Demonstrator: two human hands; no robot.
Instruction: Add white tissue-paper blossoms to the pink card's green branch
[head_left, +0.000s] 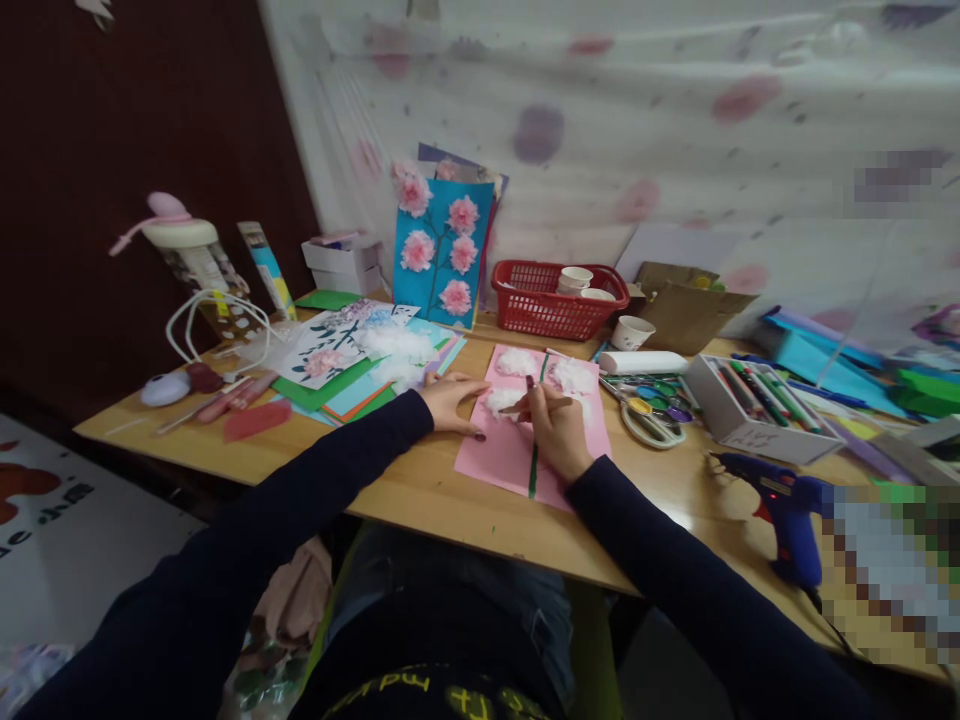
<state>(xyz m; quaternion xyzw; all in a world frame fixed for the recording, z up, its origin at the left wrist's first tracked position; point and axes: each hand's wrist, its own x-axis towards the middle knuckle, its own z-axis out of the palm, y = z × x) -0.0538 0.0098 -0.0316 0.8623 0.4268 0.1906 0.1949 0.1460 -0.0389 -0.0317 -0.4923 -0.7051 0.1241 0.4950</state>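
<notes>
Nearest, at the front of the wooden tabletop (405,490), pink paper sheet (491,462) lies flat btwn both hands, w/ a green stem strip (533,475) down its middle & white cotton tufts (517,361) on its upper part. L hand (452,402) rests by the sheet's L edge, thumb & fingers spread wide. R hand (556,430) is over the stem & cotton, fingers bent in close (dark tip sticks up there; can't tell if it's a nail or a tool, nor what's held). To the R: blue glue gun (795,510), then white box (772,440) w/ markers (772,395). To the L, coloured papers (296,392) under a loose cotton heap (397,342). Farther back, a white roll (643,363), then red plastic basket (559,325) w/ paper cups (576,275), beside a blue card (412,290) w/ pink flowers (418,251), standing upright. Bkgd: spotted curtain (600,80).
</notes>
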